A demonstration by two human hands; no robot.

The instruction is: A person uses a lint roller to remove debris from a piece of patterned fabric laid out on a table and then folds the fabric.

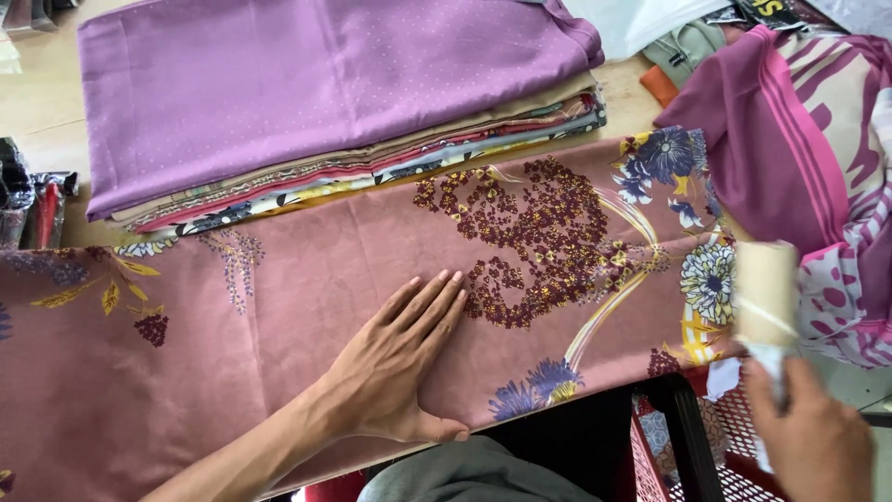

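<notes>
Fabric in dusty pink, printed with dark maroon flower clusters, yellow leaves and blue blooms, lies spread flat on the table, its long axis running left to right across the view and its near edge along the table's front. The left hand rests on it palm down near that edge, fingers together, extended and pointing up and to the right, gripping nothing. The right hand, low at the right and blurred, is closed around the lower end of a pale cream roll, which stands roughly upright just off the fabric's right end. Behind the spread fabric sits a stack of folded cloths topped by a purple dotted piece, its folds also running left to right. To the right lies a pink and white striped cloth. Below the table edge a red mesh basket holds patterned material, though what exactly I cannot tell.
</notes>
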